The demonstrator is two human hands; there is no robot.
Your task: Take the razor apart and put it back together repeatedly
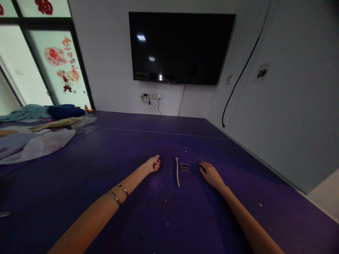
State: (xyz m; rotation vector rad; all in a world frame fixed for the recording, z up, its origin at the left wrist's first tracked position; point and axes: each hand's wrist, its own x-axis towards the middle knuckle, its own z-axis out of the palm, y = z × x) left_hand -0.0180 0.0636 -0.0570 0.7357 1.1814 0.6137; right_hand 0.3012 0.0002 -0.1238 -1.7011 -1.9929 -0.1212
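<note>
My left hand [153, 164] is closed in a fist around a slim dark tool [160, 157]. Only its small ends stick out of the fingers, so I cannot tell its exact kind. To the right of that fist, a pale toothbrush [177, 174] lies lengthwise on the purple surface [127, 218], its head at the far end. Just beside the toothbrush sits a small dark circuit board [185, 167] with silvery parts. My right hand [209, 173] rests on the surface to the right of the board, fingers stretched out and holding nothing.
Clear plastic sheeting [53, 143] and folded blue cloth [66, 111] lie at the far left. Small white bits [185, 149] dot the surface. A black cable [242, 70] hangs along the right wall. The television [182, 47] is mounted at the back.
</note>
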